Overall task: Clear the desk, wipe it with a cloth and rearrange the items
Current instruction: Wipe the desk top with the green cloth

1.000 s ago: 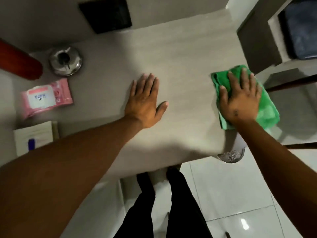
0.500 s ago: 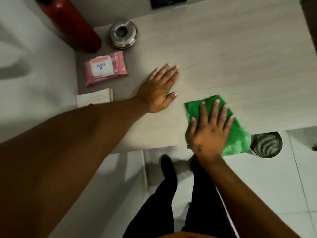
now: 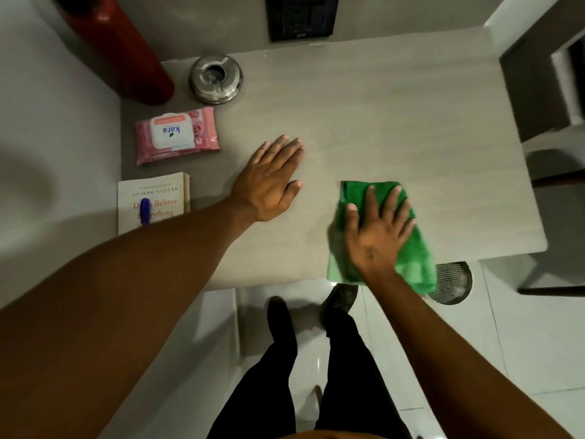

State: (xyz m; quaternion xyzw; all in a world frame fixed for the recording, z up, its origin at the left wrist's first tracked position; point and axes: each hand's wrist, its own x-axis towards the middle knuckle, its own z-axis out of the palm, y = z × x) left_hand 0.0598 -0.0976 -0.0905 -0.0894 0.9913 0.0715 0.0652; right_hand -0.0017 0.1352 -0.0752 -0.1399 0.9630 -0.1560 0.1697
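Note:
My right hand [image 3: 376, 229] lies flat, fingers spread, pressing a folded green cloth [image 3: 411, 258] onto the grey desk [image 3: 395, 122] near its front edge; the cloth's near end hangs over the edge. My left hand [image 3: 269, 179] rests palm down on the desk's middle, holding nothing. At the desk's left stand a steel ashtray [image 3: 216, 78], a pink pack of wipes [image 3: 177, 134] and a book [image 3: 155, 201] with a blue pen [image 3: 145, 211] on it.
A red cylinder [image 3: 126, 49] leans at the back left corner. A black panel [image 3: 300, 17] is on the wall behind. A mesh bin [image 3: 451, 282] stands on the white tiled floor below the desk's front right. Dark furniture [image 3: 544, 90] is at the right.
My right hand slid the green cloth from the desk's right edge leftward toward the front middle. My left hand stayed flat on the desk. The camera view shifted.

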